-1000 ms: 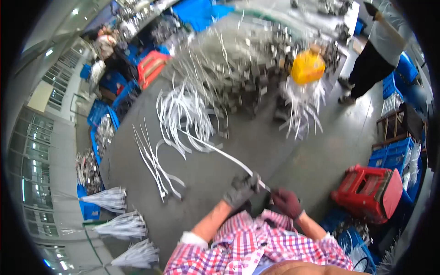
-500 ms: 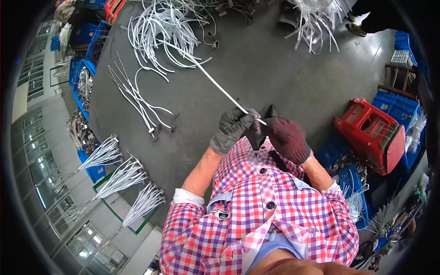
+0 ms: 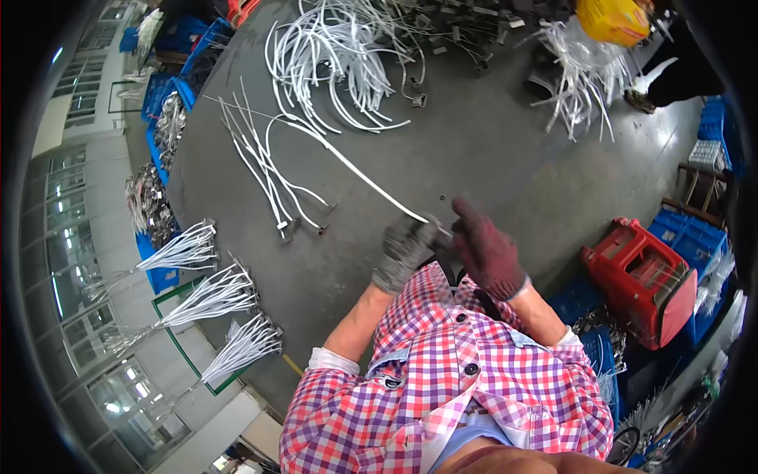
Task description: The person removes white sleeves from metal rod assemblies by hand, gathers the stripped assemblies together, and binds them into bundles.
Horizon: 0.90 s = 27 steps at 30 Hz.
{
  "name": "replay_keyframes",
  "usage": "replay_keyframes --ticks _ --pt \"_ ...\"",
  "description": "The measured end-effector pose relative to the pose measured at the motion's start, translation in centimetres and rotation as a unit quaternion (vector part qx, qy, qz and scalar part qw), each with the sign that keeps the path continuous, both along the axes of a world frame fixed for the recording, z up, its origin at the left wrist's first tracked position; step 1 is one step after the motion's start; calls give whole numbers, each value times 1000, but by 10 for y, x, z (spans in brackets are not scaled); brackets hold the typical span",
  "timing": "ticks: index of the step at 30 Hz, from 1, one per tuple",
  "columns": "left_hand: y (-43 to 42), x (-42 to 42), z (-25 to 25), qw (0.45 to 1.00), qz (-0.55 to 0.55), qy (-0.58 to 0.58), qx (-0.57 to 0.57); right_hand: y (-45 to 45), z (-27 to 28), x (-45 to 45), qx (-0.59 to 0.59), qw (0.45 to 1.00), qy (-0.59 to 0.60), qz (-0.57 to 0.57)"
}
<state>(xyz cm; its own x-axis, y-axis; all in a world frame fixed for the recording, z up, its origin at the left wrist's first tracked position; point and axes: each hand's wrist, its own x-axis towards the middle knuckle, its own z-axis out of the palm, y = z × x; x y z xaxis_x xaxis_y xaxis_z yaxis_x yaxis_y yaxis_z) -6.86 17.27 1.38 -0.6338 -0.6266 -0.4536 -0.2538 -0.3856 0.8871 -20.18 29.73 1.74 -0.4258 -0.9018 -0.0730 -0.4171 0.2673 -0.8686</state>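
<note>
My left hand (image 3: pixel 407 251), in a grey work glove, is closed around a white cable (image 3: pixel 371 182) near its end. From there the cable runs up and left over the dark grey table (image 3: pixel 379 154). A short tip of it sticks out toward my right hand (image 3: pixel 489 249), which wears a dark red glove. That hand is slightly blurred, its fingers stretched upward and apart from the thumb side, close beside the tip. Several loose white cables (image 3: pixel 272 178) with small metal end pieces lie to the left. Beyond them is a large tangled pile of white cables (image 3: pixel 335 67).
Bundles of white cables (image 3: pixel 209 296) hang over a green frame (image 3: pixel 185 359) at left. Blue crates (image 3: pixel 158 276) line the left edge. A red plastic stool (image 3: pixel 643 280) stands at right near a blue crate (image 3: pixel 691 237). A yellow bag (image 3: pixel 613 21) and another person's dark sleeve (image 3: pixel 683 67) appear far right.
The view has shifted, so the table's contents appear lower and farther right. My right hand's fingers have straightened upward from their curled grip at the cable end. My left hand still grips the cable.
</note>
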Motion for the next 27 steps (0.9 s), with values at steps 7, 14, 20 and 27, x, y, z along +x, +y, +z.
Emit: replay_keyframes --ticks 7,14,20,27 --pt "-76 51 -27 991 20 -114 -71 -104 -41 -3 -106 987 117 -26" --pt "-162 153 -84 897 209 -226 -316 -223 -109 -82 -44 925 329 -187" --pt "-148 2 -47 990 112 8 -84 -166 -86 -71 -46 914 362 -177" --pt "-141 -141 -64 968 -45 158 188 -87 -49 -5 -61 965 118 -225"
